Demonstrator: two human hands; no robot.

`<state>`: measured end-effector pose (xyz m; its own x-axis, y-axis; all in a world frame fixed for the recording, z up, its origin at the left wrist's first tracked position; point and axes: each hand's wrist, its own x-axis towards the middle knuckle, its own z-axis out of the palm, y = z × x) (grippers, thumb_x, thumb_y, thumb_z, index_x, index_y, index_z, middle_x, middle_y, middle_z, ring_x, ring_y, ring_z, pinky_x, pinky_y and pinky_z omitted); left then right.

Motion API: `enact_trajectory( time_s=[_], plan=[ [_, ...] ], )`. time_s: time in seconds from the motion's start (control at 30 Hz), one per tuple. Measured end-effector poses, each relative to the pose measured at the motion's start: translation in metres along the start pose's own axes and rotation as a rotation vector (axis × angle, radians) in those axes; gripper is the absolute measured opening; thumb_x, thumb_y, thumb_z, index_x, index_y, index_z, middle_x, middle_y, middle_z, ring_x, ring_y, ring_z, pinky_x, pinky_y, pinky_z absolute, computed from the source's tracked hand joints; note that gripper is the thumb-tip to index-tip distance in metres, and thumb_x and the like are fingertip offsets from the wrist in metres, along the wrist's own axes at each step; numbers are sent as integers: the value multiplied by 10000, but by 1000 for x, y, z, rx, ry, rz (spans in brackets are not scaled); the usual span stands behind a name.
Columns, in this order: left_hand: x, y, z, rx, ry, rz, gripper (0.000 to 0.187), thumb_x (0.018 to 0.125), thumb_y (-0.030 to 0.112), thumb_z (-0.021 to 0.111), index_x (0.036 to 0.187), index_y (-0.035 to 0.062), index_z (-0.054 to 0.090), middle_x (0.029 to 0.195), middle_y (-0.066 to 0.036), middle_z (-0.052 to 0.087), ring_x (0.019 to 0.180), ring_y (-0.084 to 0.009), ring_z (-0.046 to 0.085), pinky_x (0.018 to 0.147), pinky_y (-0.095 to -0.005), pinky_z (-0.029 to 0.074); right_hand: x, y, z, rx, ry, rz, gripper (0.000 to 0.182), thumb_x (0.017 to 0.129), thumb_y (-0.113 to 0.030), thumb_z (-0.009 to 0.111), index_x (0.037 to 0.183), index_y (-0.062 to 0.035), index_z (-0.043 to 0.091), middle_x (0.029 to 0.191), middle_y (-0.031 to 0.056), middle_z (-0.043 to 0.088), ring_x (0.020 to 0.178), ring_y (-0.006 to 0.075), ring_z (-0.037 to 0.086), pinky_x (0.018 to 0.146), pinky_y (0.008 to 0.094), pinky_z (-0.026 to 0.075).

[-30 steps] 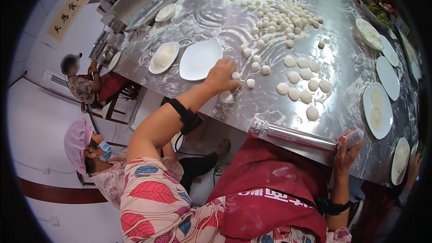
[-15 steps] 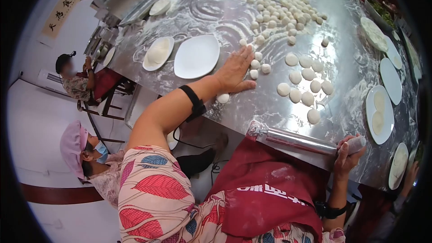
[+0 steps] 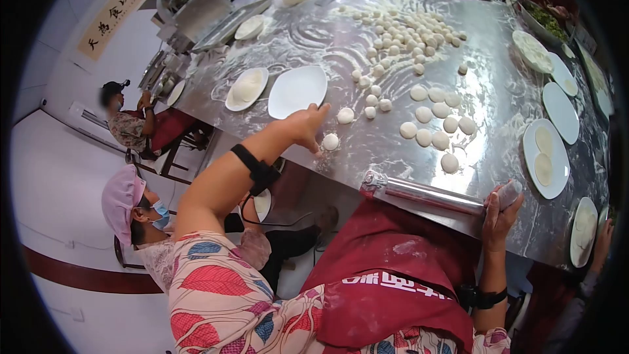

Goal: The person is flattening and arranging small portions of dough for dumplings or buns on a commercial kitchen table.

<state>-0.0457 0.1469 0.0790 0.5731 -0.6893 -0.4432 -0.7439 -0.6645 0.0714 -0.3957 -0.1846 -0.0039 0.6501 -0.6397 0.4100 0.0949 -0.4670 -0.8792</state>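
Observation:
My left hand (image 3: 308,126) is above the near table edge with its fingers apart, holding nothing that I can see. A flattened dough piece (image 3: 330,141) lies just beside its thumb, and another dough piece (image 3: 345,115) sits a little farther right. My right hand (image 3: 501,216) is wrapped around one handle of a metal rolling pin (image 3: 432,195), which lies along the table's front edge. Several flattened dough discs (image 3: 441,139) are spread beyond the pin. Small round dough balls (image 3: 371,100) sit between them and my left hand.
A floured metal table (image 3: 386,157) carries a heap of dough balls (image 3: 409,36). A white plate (image 3: 298,92) stands beyond my left hand; a plate with wrappers (image 3: 553,180) is at right. A masked person in a pink cap (image 3: 124,196) is at left; another sits farther back.
My left hand has moved left, off the dough near the small balls, uncovering a flattened piece. My right hand keeps its hold on the rolling pin. The view has shifted slightly.

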Motion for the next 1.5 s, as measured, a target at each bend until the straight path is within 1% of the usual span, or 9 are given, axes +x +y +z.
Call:
enact_trajectory(
  time_s=[0.2, 0.33, 0.43, 0.57, 0.77, 0.97, 1.17, 1.37, 1.5],
  plan=[
    [37, 15, 16, -404, 46, 218, 952, 526, 175, 898, 1288, -37, 368, 1005, -180, 572, 945, -311, 606, 782, -361, 509, -1, -4, -5, -40, -13, -32, 452, 946, -136, 558, 1298, 22, 323, 926, 108, 584, 697, 127, 555, 621, 261, 470],
    [31, 68, 20, -629, 31, 193, 762, 587, 182, 864, 1197, -11, 449, 883, -129, 601, 838, -267, 624, 724, -367, 503, -1, -3, -2, -27, -3, -41, 444, 948, -136, 554, 1294, 20, 325, 914, 109, 580, 683, 127, 550, 617, 261, 468],
    [35, 88, 11, -418, 378, -112, 633, 663, 243, 813, 1146, -6, 487, 866, -141, 599, 822, -300, 621, 726, -398, 496, -1, -5, -2, -19, -1, -12, 439, 948, -134, 551, 1292, 20, 326, 907, 107, 579, 677, 128, 547, 613, 260, 466],
    [64, 75, 19, -297, 719, 23, 435, 716, 215, 751, 1045, 37, 530, 886, -147, 581, 864, -320, 603, 737, -415, 478, 1, -2, -2, -32, -1, -40, 429, 948, -126, 548, 1287, 23, 332, 904, 105, 579, 674, 129, 547, 605, 261, 465],
    [66, 49, 28, -447, 574, 221, 340, 716, 127, 710, 1007, 36, 561, 863, -120, 557, 773, -262, 575, 703, -363, 473, 0, -5, -2, -65, -4, -65, 423, 949, -123, 545, 1284, 28, 336, 907, 103, 575, 668, 119, 540, 592, 250, 462],
    [23, 31, 47, -470, 491, 157, 283, 728, 118, 689, 970, 20, 581, 837, -111, 549, 759, -242, 576, 698, -342, 478, 0, 0, -1, 38, -10, -28, 423, 952, -101, 534, 1295, 23, 319, 920, 94, 555, 667, 110, 522, 595, 236, 455],
    [8, 40, 45, -301, 637, 126, 528, 754, 299, 730, 1128, -13, 522, 1018, -169, 538, 946, -322, 567, 821, -405, 466, 0, -4, 1, 77, -2, -18, 411, 953, -84, 519, 1298, 16, 319, 919, 95, 533, 685, 106, 504, 622, 228, 446],
    [51, 52, 45, -131, 748, 279, 888, 843, 577, 547, 1354, -105, 298, 1400, -327, 320, 1307, -450, 320, 1086, -510, 240, 2, -2, 1, 79, -17, -21, 416, 967, -121, 503, 1305, 8, 297, 936, 86, 516, 679, 107, 496, 625, 230, 435],
    [65, 62, 68, -43, 620, 145, 967, 869, 654, 413, 1417, -107, 178, 1469, -324, 205, 1388, -443, 181, 1113, -547, 132, 2, -1, 0, 48, -17, -16, 431, 956, -102, 511, 1300, 19, 281, 939, 105, 504, 695, 124, 490, 653, 257, 450]
  ],
)
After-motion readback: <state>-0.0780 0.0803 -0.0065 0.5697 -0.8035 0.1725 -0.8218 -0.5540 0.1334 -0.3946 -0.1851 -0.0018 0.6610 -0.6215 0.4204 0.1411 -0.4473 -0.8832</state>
